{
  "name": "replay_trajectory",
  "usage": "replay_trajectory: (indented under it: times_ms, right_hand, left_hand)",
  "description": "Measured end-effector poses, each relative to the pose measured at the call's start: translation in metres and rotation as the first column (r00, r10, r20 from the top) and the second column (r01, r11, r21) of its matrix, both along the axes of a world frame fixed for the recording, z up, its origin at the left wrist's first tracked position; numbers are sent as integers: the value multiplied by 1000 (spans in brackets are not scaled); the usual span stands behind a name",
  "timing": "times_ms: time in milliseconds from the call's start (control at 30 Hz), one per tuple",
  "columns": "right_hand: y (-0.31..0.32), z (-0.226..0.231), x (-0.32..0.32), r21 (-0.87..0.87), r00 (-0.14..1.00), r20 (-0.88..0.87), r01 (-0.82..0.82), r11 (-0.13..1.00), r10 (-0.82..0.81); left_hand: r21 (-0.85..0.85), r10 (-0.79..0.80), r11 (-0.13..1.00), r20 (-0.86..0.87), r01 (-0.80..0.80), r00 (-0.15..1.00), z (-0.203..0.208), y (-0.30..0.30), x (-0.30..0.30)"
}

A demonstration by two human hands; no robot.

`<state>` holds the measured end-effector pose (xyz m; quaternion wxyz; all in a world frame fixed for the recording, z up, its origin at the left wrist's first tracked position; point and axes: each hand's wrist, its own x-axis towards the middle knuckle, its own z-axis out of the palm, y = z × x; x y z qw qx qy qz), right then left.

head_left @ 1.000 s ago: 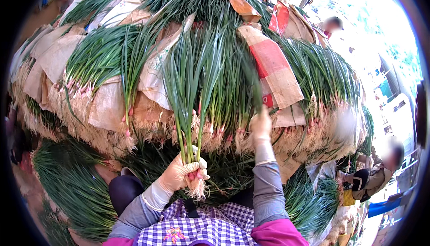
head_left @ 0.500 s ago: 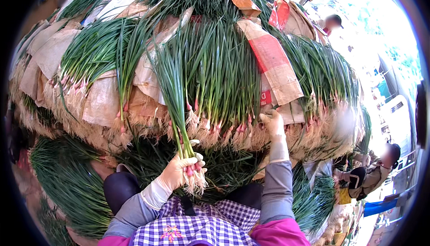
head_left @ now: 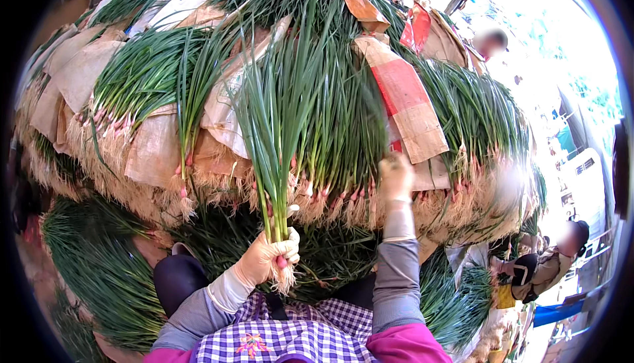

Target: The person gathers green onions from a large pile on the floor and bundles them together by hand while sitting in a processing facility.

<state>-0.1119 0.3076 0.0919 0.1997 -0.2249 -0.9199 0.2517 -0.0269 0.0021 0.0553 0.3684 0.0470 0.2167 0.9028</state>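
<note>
My left hand [head_left: 267,256], in a pale glove, is closed around a bunch of spring onions [head_left: 274,214] above my lap. Their pink bulbs and pale roots hang below the fist, and the long green leaves rise across the heap. A large row of spring onions [head_left: 330,125] lies in front of me with bulbs and roots toward me. My gloved right hand [head_left: 396,177] is at the root edge of that row, just below a red and tan sack strip [head_left: 403,95]. Motion blurs its fingers, and whether it holds anything cannot be made out.
More spring onions [head_left: 142,72] lie on tan sacking [head_left: 148,148] at the left. Another pile [head_left: 99,270] is on the ground at lower left, and one more [head_left: 456,300] at lower right. A person [head_left: 551,264] crouches at the right; others are farther back.
My right hand has moved slightly left and down along the row's root edge and is now blurred. The leaves of the bunch in my left hand are more spread, and its roots sit higher.
</note>
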Motion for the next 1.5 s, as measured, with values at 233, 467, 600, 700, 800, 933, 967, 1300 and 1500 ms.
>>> replay_trajectory:
  times_ms: [233, 467, 600, 700, 800, 933, 967, 1300, 1500]
  right_hand:
    - [-19, 32, 63, -832, 899, 80, -177, 525, 430]
    - [-122, -40, 127, -975, 828, -153, -215, 53, 539]
    - [-136, -51, 122, -931, 884, -164, -286, 228, 438]
    - [-164, -49, 117, -867, 914, -220, -343, 362, 340]
    - [-158, -55, 116, -969, 984, -176, -176, 171, 15]
    - [-96, -96, 113, -651, 736, 136, -438, 620, 663]
    - [-110, -84, 112, -837, 781, -144, -424, 346, 608]
    - [-166, -34, 105, -939, 927, -142, -237, 248, 347]
    - [-159, -79, 84, -963, 969, -245, -244, 110, 3]
  left_hand:
    - [-410, -78, 910, -23, 61, 997, 2, -1, 0]
    - [-512, -173, 858, -235, 29, 956, -37, 14, 12]
    - [-492, -84, 870, -55, 46, 995, -26, 11, 17]
    - [-602, -108, 798, -166, -14, 980, -17, 1, 14]
    - [-524, -143, 851, -153, 42, 978, -10, -3, 9]
    - [-431, -267, 882, -130, 188, 955, 2, 3, 12]
    - [-301, -189, 937, -4, 179, 982, 3, 2, 16]
    - [-268, -171, 943, 117, 197, 978, -26, -15, 18]
    - [248, -236, 948, 121, 201, 964, 16, -18, 29]
